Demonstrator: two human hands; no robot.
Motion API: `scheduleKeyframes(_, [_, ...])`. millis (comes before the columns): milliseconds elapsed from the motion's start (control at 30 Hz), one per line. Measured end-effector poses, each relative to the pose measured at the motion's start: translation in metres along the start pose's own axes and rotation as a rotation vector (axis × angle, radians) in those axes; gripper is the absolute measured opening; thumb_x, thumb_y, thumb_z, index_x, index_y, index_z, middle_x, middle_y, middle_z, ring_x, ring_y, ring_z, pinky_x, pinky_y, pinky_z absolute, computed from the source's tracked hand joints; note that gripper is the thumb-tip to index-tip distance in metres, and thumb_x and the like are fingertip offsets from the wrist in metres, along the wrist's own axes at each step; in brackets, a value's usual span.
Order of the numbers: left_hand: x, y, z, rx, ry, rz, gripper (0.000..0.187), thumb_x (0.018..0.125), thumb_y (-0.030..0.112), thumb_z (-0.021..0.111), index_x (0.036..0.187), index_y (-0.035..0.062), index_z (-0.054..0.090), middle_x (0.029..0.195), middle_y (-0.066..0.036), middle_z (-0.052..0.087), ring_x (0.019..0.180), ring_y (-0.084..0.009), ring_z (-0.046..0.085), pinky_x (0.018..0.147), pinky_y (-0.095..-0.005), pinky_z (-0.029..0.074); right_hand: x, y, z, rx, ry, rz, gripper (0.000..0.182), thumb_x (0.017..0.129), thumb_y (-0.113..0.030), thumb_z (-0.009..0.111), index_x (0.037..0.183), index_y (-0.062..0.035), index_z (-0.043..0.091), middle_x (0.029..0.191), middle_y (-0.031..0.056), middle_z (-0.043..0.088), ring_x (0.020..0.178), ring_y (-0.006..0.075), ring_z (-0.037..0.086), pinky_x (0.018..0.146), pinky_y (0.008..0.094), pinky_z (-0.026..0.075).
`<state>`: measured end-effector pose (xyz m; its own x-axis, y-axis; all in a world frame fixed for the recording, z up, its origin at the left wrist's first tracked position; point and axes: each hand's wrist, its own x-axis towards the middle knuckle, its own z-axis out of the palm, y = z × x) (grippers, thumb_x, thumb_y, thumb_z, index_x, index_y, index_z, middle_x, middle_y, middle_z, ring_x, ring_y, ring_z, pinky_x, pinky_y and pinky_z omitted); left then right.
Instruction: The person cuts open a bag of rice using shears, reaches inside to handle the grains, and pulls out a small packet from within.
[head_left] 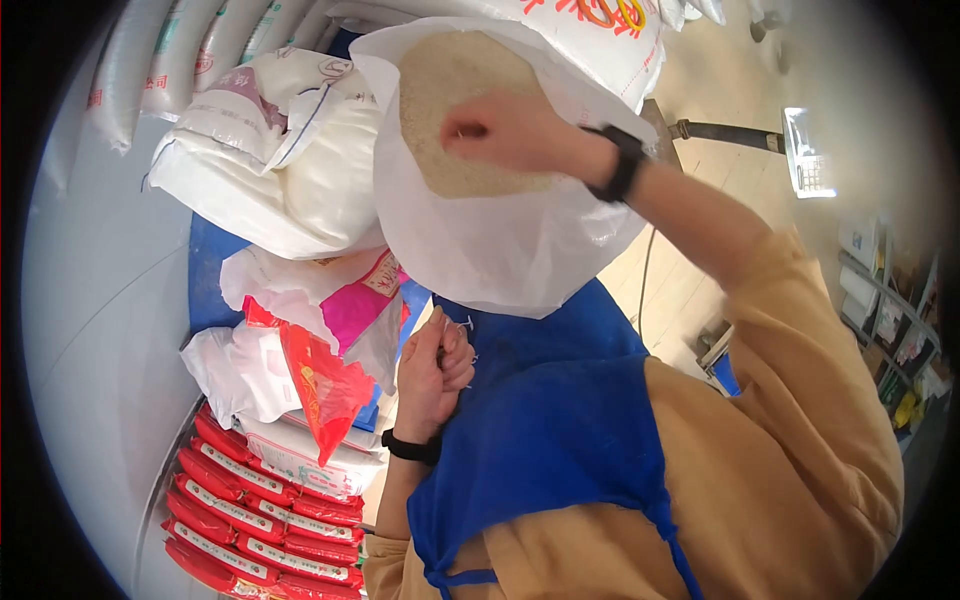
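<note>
A large white sack (470,245) stands wide open, with pale, fine grain that looks like rice (425,110) inside. Over the grain, my right hand (510,132) is slightly blurred, its fingers curled together; whether anything is in them cannot be made out. My left hand (436,372) is closed in a fist in front of the blue apron (550,400). Thin white thread ends (468,325) stick out of this fist. Left of the open sack lies a bulging white bag (330,170). Torn red plastic packaging (325,385) is near my left hand.
Red packs (240,515) are stacked at the lower left beside a grey wall (100,330). More filled white sacks (230,45) stand at the back. Shelves (895,310) with goods are at far right, and a dark cable (645,280) hangs near the sack.
</note>
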<state>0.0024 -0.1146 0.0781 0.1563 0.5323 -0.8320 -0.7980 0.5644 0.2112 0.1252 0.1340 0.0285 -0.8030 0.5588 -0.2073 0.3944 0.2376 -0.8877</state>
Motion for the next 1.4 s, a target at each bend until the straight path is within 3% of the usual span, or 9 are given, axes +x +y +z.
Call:
scheduleKeyframes(200, [-0.009, -0.001, 0.018, 0.179, -0.018, 0.006, 0.028, 0.098, 0.028, 0.046, 0.08, 0.0085, 0.053, 0.07, 0.004, 0.051, 0.055, -0.0019, 0.041, 0.046, -0.0175, 0.031, -0.108, -0.109, 0.037, 0.039, -0.151, -0.262, 0.008, 0.08, -0.013, 0.061, 0.084, -0.0088, 0.055, 0.071, 0.0081, 0.058, 0.063, 0.0291, 0.06, 0.052, 0.0388, 0.047])
scheduleKeyframes(367, [-0.008, -0.012, 0.018, 0.289, -0.182, 0.088, 0.026, 0.097, 0.024, 0.048, 0.104, 0.0028, 0.06, 0.091, 0.001, 0.061, 0.082, -0.0037, 0.054, 0.07, -0.0182, 0.044, -0.124, -0.107, 0.056, -0.144, -0.252, -0.117, 0.015, 0.077, -0.011, 0.057, 0.089, -0.0032, 0.053, 0.081, 0.012, 0.063, 0.065, 0.0322, 0.062, 0.051, 0.0404, 0.047])
scheduleKeyframes(467, [-0.011, -0.011, 0.016, 0.397, -0.192, 0.105, 0.027, 0.097, 0.025, 0.047, 0.104, 0.0024, 0.06, 0.092, 0.001, 0.06, 0.083, -0.0039, 0.053, 0.071, -0.0182, 0.043, -0.125, -0.109, 0.053, -0.145, -0.258, -0.102, 0.018, 0.077, -0.01, 0.056, 0.094, -0.0039, 0.054, 0.081, 0.0119, 0.061, 0.065, 0.0323, 0.061, 0.052, 0.0409, 0.047])
scheduleKeyframes(667, [-0.012, -0.003, 0.016, 0.527, -0.071, 0.078, 0.037, 0.099, 0.033, 0.045, 0.071, 0.0087, 0.048, 0.061, 0.006, 0.043, 0.052, -0.002, 0.037, 0.046, -0.0183, 0.028, -0.108, -0.115, -0.018, 0.019, -0.272, -0.081, 0.037, 0.072, -0.003, 0.057, 0.108, -0.008, 0.051, 0.103, 0.0134, 0.057, 0.086, 0.0321, 0.06, 0.066, 0.0414, 0.048])
scheduleKeyframes(767, [-0.009, -0.003, 0.016, 0.346, -0.006, 0.084, 0.042, 0.098, 0.036, 0.045, 0.065, 0.0118, 0.036, 0.054, 0.006, 0.029, 0.043, -0.0045, 0.023, 0.039, -0.0214, 0.017, -0.112, -0.098, -0.032, -0.359, -0.26, -0.152, 0.051, 0.067, -0.006, 0.065, 0.116, -0.0095, 0.05, 0.121, 0.0135, 0.047, 0.114, 0.0336, 0.046, 0.097, 0.0412, 0.038])
scheduleKeyframes(867, [-0.008, 0.004, 0.011, 0.241, -0.022, 0.074, 0.041, 0.099, 0.034, 0.044, 0.065, 0.0115, 0.037, 0.054, 0.005, 0.029, 0.043, -0.0043, 0.023, 0.038, -0.0211, 0.016, -0.13, -0.073, -0.039, -0.707, -0.384, -0.177, 0.057, 0.064, -0.01, 0.068, 0.118, -0.0091, 0.05, 0.125, 0.014, 0.045, 0.118, 0.0334, 0.044, 0.101, 0.0411, 0.036])
scheduleKeyframes(1000, [-0.003, 0.008, 0.009, 0.224, -0.03, 0.063, 0.041, 0.098, 0.034, 0.045, 0.065, 0.0114, 0.037, 0.054, 0.004, 0.028, 0.043, -0.0044, 0.023, 0.038, -0.0213, 0.016, -0.135, -0.053, -0.059, -0.668, -0.48, -0.101, 0.02, 0.067, -0.004, 0.063, 0.085, -0.007, 0.057, 0.083, 0.0079, 0.057, 0.088, 0.0255, 0.056, 0.096, 0.0378, 0.04])
scheduleKeyframes(1033, [-0.003, 0.007, 0.007, 0.22, -0.042, 0.057, 0.041, 0.098, 0.034, 0.045, 0.065, 0.0113, 0.037, 0.054, 0.004, 0.028, 0.043, -0.0044, 0.023, 0.038, -0.0214, 0.016, -0.137, -0.061, -0.065, -0.618, -0.313, -0.226, 0.012, 0.067, -0.001, 0.061, 0.074, -0.0079, 0.054, 0.067, 0.0053, 0.051, 0.073, 0.0235, 0.055, 0.085, 0.0351, 0.044])
scheduleKeyframes(1400, [0.002, 0.012, 0.004, 0.283, -0.019, -0.024, 0.043, 0.099, 0.034, 0.043, 0.064, 0.0112, 0.037, 0.055, 0.005, 0.031, 0.044, -0.0038, 0.023, 0.039, -0.0212, 0.018, -0.151, -0.086, -0.083, -0.644, -0.336, -0.109, 0.014, 0.065, -0.006, 0.064, 0.075, -0.0086, 0.055, 0.072, 0.0043, 0.051, 0.076, 0.0238, 0.054, 0.073, 0.0324, 0.043])
